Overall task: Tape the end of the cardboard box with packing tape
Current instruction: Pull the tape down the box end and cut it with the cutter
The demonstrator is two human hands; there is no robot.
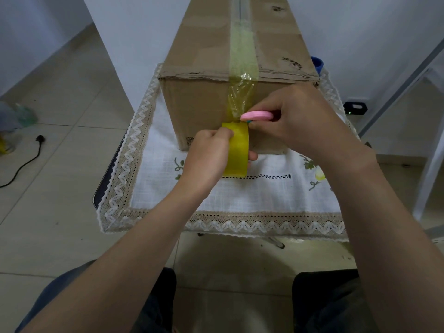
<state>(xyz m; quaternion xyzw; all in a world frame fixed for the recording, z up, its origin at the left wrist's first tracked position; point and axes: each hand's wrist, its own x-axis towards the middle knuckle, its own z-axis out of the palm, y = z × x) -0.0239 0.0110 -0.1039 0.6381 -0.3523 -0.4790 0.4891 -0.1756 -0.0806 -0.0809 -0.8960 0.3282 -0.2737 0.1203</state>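
The left hand [209, 152] grips the yellow tape roll [236, 150] before the cardboard box [199, 102]. The right hand [295, 116] clasps a pink tool [255, 115] at the tape strip [240, 99]. A lace-edged cloth [240, 200] lies beneath, and a black cable [21, 164] trails across the floor.

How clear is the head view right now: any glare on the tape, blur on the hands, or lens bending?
Head view: soft, even light; small glints on the tape strip where it wraps over the cardboard box edge; left hand, tape roll and right hand holding a pink tool are sharp; wide-angle bending curves the tablecloth edges and frame sides.
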